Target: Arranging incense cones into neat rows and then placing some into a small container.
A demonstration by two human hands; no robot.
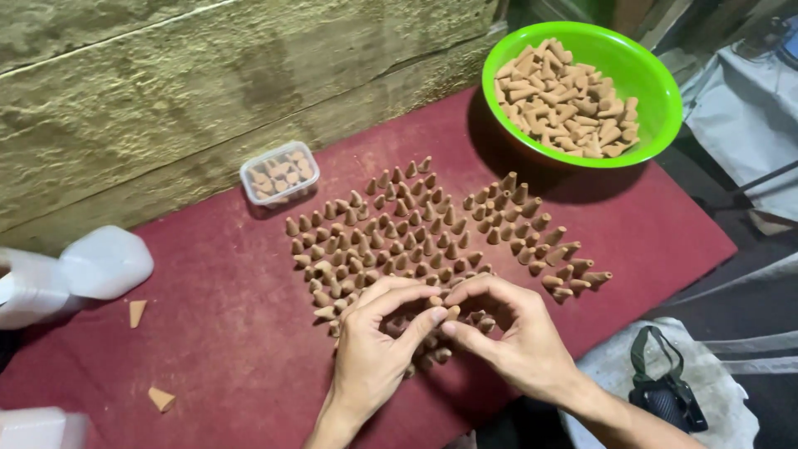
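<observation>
On the red cloth point(224, 333), many little brown cones point(391, 233) stand in rows. At the near edge, the left hand point(370, 353) and the right hand point(519, 337) pinch one small cone point(451, 313) between their fingertips. Far right, a green bowl point(648, 66) is full of cones. A small clear box point(279, 173) on the far left holds a few more.

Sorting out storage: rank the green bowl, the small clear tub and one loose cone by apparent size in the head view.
1. green bowl
2. small clear tub
3. loose cone
The gaps are plain, so nearness to the camera changes nothing.
</observation>
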